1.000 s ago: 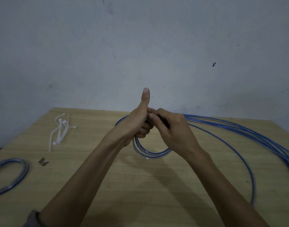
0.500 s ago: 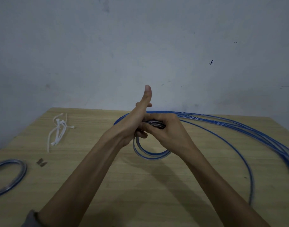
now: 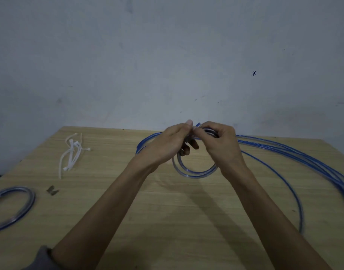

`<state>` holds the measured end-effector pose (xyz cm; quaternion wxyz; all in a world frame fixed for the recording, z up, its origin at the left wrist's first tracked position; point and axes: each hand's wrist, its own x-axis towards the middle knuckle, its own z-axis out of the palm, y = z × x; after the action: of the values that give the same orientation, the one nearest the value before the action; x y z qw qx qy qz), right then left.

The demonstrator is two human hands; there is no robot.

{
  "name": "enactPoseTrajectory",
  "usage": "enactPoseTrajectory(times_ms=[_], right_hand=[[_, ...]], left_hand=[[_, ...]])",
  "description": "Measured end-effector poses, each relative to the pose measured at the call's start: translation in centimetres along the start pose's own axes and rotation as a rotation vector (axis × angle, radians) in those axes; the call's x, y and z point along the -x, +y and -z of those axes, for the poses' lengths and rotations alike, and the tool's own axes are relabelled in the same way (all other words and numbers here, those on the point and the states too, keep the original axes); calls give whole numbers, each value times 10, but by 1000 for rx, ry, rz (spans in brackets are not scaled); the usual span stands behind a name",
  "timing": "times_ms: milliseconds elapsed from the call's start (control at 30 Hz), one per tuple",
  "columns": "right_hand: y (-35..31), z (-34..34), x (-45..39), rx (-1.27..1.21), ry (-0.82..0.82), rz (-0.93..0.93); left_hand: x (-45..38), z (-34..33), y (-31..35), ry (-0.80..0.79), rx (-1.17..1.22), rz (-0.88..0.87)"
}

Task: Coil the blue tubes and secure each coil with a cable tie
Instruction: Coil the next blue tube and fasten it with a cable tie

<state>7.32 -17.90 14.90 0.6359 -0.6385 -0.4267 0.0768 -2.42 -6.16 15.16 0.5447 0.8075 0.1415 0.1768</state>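
Wooden tabletop (image 3: 167, 221) fills our view below a grey wall (image 3: 167, 55). Above it, our left hand (image 3: 165, 147) and right hand (image 3: 222, 145) meet at the top of the small blue tube coil (image 3: 196, 172), fingers curled round its loops, thumbs pinching. Left of the coil lies a finished coil (image 3: 17, 209) at the table edge, with a small metal clip (image 3: 52, 190) nearer in. Loose blue tubing (image 3: 296, 158) sweeps right of the coil. Farther back and left lie white cable ties (image 3: 71, 154).

wall (image 3: 167, 55): bare, grey-white, scuffed | table (image 3: 177, 221): light wood, against wall | light: dim
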Motion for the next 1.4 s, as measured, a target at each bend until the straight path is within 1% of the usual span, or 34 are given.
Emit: enactPoseTrajectory(times_ms=[133, 200, 267, 333, 467, 600, 633, 800, 900, 967, 1100, 1167, 1233, 1333, 1400], right_hand=[[0, 5, -3, -65, 126, -18], [1, 4, -4, -95, 151, -32], [4, 2, -5, -109, 168, -47], [6, 0, -5, -97, 183, -29], [11, 2, -4, 119, 138, 198], [15, 7, -8, 326, 91, 320], [15, 7, -8, 328, 95, 321], [10, -1, -3, 169, 185, 263], [8, -5, -1, 143, 211, 207], [11, -5, -1, 200, 192, 199], [19, -1, -2, 459, 88, 344], [23, -1, -2, 505, 42, 384], [21, 0, -2, 424, 11, 327], [12, 1, -2, 98, 2, 135], [6, 1, -4, -66, 29, 36]], left_hand=[[0, -9, -1, 42, -10, -106], [-2, -13, -2, 94, 11, -170], [-5, -14, -6, 140, -32, -214], [-5, -13, -9, 152, -87, -226], [-5, -6, -8, 143, -71, -235], [-4, -2, -3, 118, 6, -207], [-3, -2, -2, 112, 26, -194], [-1, -7, 3, 85, 117, -163], [0, -8, 5, 68, 148, -138], [0, -6, 5, 45, 163, -116], [1, -1, 4, -14, 141, -83], [2, 1, 3, -29, 114, -82], [3, 3, 3, -41, 111, -90], [3, 5, 5, -53, 129, -117], [4, 5, 7, -58, 141, -138]])
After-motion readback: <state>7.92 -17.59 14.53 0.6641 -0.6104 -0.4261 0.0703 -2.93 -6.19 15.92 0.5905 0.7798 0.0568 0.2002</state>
